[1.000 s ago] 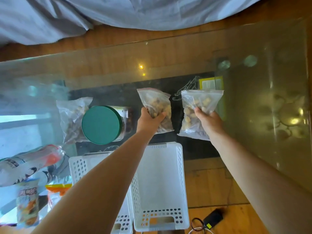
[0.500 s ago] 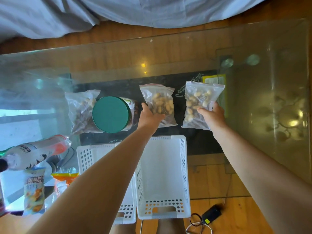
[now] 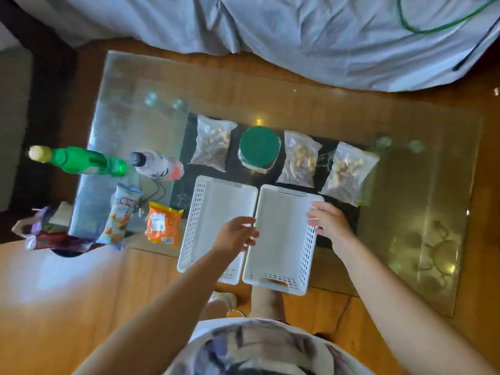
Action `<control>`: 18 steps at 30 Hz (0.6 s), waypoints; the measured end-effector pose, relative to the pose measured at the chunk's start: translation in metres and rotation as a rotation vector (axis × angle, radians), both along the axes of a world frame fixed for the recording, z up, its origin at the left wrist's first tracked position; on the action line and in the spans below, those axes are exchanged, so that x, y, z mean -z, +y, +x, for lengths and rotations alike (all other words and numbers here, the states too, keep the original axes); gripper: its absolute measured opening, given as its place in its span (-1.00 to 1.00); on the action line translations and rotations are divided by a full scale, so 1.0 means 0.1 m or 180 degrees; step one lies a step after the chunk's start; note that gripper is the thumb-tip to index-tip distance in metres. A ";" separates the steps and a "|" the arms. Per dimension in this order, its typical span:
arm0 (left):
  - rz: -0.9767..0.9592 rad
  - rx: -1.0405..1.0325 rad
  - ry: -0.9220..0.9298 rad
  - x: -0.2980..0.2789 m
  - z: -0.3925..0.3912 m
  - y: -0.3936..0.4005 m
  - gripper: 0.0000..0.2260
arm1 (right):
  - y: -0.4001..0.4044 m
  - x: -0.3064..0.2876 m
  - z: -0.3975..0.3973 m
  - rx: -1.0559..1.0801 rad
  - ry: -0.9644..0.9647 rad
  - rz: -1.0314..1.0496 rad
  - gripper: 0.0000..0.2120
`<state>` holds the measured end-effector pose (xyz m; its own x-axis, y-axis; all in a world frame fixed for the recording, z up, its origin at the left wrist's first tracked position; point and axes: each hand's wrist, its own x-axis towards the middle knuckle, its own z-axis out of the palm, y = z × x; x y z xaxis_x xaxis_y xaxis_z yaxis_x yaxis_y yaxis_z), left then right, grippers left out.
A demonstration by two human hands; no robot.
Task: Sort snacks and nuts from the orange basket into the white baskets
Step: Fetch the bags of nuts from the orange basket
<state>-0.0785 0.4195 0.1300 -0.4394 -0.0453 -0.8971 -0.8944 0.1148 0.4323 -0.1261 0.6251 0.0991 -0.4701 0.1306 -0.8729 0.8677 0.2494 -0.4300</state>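
Two white baskets stand side by side at the glass table's near edge, the left basket (image 3: 213, 209) and the right basket (image 3: 281, 228), both with nothing inside. My left hand (image 3: 236, 235) reaches over the right basket's left rim with loose fingers. My right hand (image 3: 326, 221) sits at its right rim, fingers spread. Neither hand holds anything. Behind the baskets lie three clear bags of nuts, a left bag (image 3: 212, 143), a middle bag (image 3: 300, 158) and a right bag (image 3: 347, 173). A green-lidded jar (image 3: 259, 147) stands between the first two. No orange basket is in view.
Left of the baskets lie an orange snack pack (image 3: 163, 226) and a blue snack pack (image 3: 120, 215). A green bottle (image 3: 78, 161) and a white-pink bottle (image 3: 157, 165) stand behind them. More packets (image 3: 46, 235) lie off the table's left corner. A grey sheet (image 3: 324, 36) lies beyond the table.
Both hands have let go of the two nut bags, which now lie on the table. The hands have drawn back to the right white basket, and the view has pulled back.
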 end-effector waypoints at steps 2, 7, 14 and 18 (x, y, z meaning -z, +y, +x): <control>-0.0081 -0.0157 -0.0051 -0.12 0.45 -0.37 -0.76 | -0.33 -0.15 0.32 -0.0332 -0.0050 -0.0027 -0.78; -0.0304 -0.0775 -0.0072 -0.38 1.65 -1.37 -0.83 | -1.23 -0.46 1.20 -0.1024 -0.0152 0.0029 -0.89; -0.0539 -0.2360 -0.0112 -0.64 3.43 -2.58 -0.89 | -2.46 -0.89 1.97 -0.1538 -0.0019 -0.0042 -0.95; -0.0697 -0.3280 -0.0302 -0.69 4.43 -3.00 -0.87 | -3.08 -1.08 2.30 -0.1939 -0.0015 0.0035 -0.93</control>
<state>0.3644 0.1192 0.1986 -0.0251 -0.5215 -0.8529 -0.6330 -0.6521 0.4173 0.1035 0.3173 0.2068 -0.4593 -0.1518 -0.8752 0.5693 0.7061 -0.4212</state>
